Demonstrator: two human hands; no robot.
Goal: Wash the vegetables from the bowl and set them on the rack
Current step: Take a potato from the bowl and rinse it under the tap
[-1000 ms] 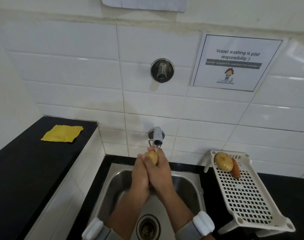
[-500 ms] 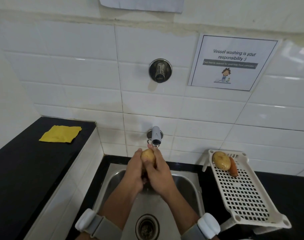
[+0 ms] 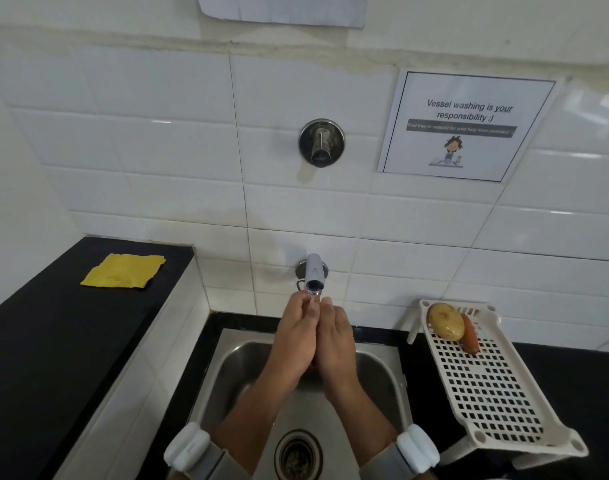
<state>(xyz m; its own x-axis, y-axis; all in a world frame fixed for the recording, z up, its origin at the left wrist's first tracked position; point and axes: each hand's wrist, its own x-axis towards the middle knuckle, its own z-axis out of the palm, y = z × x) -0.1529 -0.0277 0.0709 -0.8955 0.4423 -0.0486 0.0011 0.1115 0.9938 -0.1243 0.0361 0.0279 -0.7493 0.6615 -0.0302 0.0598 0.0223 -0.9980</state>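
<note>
My left hand (image 3: 294, 336) and my right hand (image 3: 336, 339) are pressed together over the steel sink (image 3: 379, 379), right under the tap spout (image 3: 314, 273). Both close around a potato, which is almost fully hidden between my palms; only a sliver (image 3: 312, 301) shows at my fingertips. To the right, a white plastic rack (image 3: 483, 386) stands tilted on the black counter. A washed potato (image 3: 446, 321) and a carrot (image 3: 470, 336) lie side by side at its far end. The bowl is out of sight.
A yellow cloth (image 3: 123, 271) lies on the raised black counter at left. A round tap valve (image 3: 321, 142) and a paper notice (image 3: 465, 124) are on the tiled wall. The sink drain (image 3: 298, 455) is near the bottom edge.
My hands have shifted around the potato and closed over it, so it is now nearly covered. The rack's potato and carrot have not moved.
</note>
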